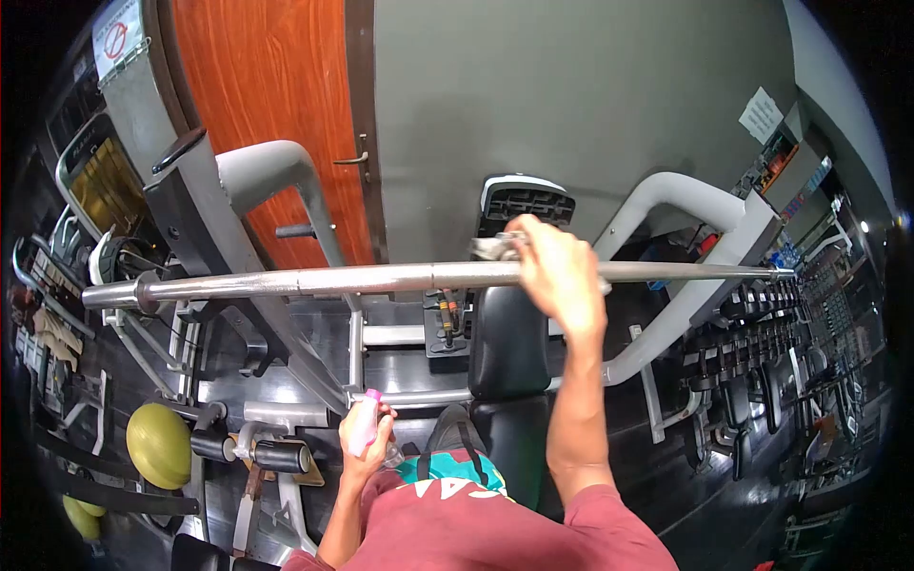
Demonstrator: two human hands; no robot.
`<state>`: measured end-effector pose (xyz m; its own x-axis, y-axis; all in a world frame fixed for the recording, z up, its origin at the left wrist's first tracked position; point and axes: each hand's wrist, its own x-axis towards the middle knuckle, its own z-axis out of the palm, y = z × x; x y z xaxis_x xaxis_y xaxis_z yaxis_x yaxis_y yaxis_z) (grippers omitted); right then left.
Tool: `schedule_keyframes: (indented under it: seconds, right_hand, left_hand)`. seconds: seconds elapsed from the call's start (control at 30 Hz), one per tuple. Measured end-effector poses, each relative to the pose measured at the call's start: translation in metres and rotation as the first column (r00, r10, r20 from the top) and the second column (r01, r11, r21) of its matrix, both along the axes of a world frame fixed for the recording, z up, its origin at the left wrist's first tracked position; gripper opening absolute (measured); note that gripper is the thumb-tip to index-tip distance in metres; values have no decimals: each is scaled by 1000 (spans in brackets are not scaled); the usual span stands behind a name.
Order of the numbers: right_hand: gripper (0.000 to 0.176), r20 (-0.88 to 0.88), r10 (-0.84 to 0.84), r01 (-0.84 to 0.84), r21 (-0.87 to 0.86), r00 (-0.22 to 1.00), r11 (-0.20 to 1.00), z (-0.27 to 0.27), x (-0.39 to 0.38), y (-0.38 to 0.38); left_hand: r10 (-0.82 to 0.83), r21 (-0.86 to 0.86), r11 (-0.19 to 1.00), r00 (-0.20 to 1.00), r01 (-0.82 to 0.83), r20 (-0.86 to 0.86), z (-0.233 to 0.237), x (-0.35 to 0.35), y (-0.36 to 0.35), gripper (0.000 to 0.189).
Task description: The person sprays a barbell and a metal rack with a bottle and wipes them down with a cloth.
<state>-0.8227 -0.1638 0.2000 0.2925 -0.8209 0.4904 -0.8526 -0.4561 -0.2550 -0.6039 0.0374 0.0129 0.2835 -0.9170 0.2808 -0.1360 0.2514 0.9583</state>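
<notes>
A long metal barbell [381, 278] lies across the view on a rack. Over its middle is my right hand [557, 276], its fingers closed on a crumpled pale cloth [497, 247] at the bar's far side. Low in the view, my left hand [367, 433] is wrapped round a bottle with a pink top [366, 423], in front of my body. Under the bar stands a black padded bench [509, 343], just below my right hand.
Grey rack uprights stand at left [205, 200] and right [733, 247]. Beyond are an orange wooden door [267, 76] and a grey wall [571, 86]. A yellow-green ball [158, 445] is at the lower left, dumbbells [738, 352] at the right.
</notes>
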Motion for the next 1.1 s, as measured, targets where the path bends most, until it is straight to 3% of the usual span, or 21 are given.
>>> schedule_keyframes:
  seconds: [0.17,0.23,0.3,0.37,0.43,0.47,0.57,0.63,0.7,0.77,0.83,0.87,0.9,0.97,1.03,1.07,1.1]
  right_hand:
    - [12,98,298,-296,-33,950,955,-5,110,26]
    - [15,269,449,-456,-41,852,889,-10,146,30]
    - [14,428,637,-601,-235,641,764,-11,163,34]
    - [22,461,651,-618,-245,604,747,-11,156,34]
    - [28,791,545,-727,-198,278,657,-14,136,40]
    - [31,845,479,-736,-165,239,657,-24,122,44]
    - [26,900,337,-674,-67,278,735,-60,73,61]
    - [27,950,168,-687,62,262,724,-90,42,68]
    - [30,962,-23,-575,181,271,798,-119,16,69]
    - [32,964,-248,-556,158,-91,816,-132,-9,67]
    - [28,814,-326,-568,-5,-480,823,-137,-40,58]
    - [25,754,-348,-476,52,-558,878,-131,-47,51]
    - [27,756,-268,-517,-107,-597,850,-149,-66,42]
    - [31,791,-119,-306,-89,-600,948,-107,-43,33]
    - [35,781,-79,-199,-59,-619,978,-86,-9,33]
    - [43,791,45,-142,-166,-610,976,-95,6,29]
    - [50,781,47,-58,-106,-623,993,-81,28,38]
  left_hand:
    - [39,-5,999,998,-40,-47,2,-1,0,11]
    - [46,4,999,996,-45,-82,-1,1,0,11]
    - [100,-36,994,994,-101,-38,-5,4,0,11]
    - [86,-6,996,995,-87,-54,2,7,3,11]
    - [79,32,997,994,-77,-81,2,9,4,12]
    - [81,26,997,993,-79,-83,-1,10,3,12]
    - [69,30,997,992,-66,-101,-5,15,2,12]
    - [51,43,998,992,-47,-119,-7,16,0,12]
    - [34,33,999,989,-29,-146,-9,16,-3,13]
    - [25,32,999,990,-21,-137,-8,16,-5,14]
    - [2,29,1000,994,2,-108,-6,17,-5,13]
    - [-3,29,1000,994,6,-105,-7,18,-4,13]
    - [-15,24,1000,996,18,-88,-9,20,-4,13]
    - [-29,16,999,997,31,-68,-11,24,-4,12]
    - [-27,2,1000,1000,27,-6,-13,28,-2,12]
    - [-25,3,1000,1000,26,-5,-13,29,1,12]
    - [-18,3,1000,1000,18,-10,-13,30,3,12]
